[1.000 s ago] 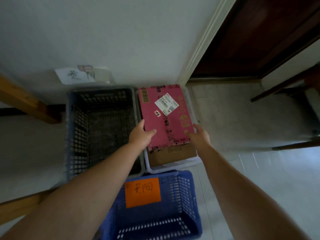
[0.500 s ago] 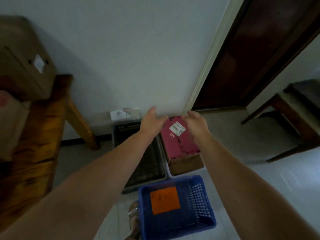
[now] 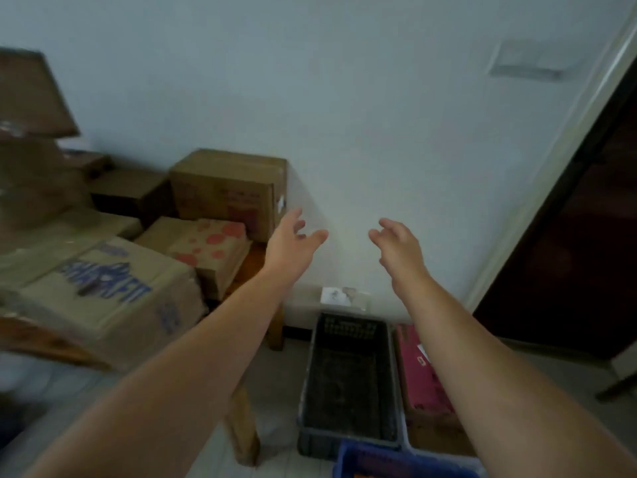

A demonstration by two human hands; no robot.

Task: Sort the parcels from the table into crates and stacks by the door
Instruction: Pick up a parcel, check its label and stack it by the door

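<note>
We record the left hand [image 3: 292,241] and the right hand [image 3: 400,248], both bare. Behind each wrist, the left forearm [image 3: 206,343] and the right forearm [image 3: 462,353] run uncovered to the frame edge. We find fingertip detail softened by blur.

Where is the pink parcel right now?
In the head view, the pink parcel lies low on the right, just right of the dark crate and left of the door, partly hidden by the right forearm.
</note>
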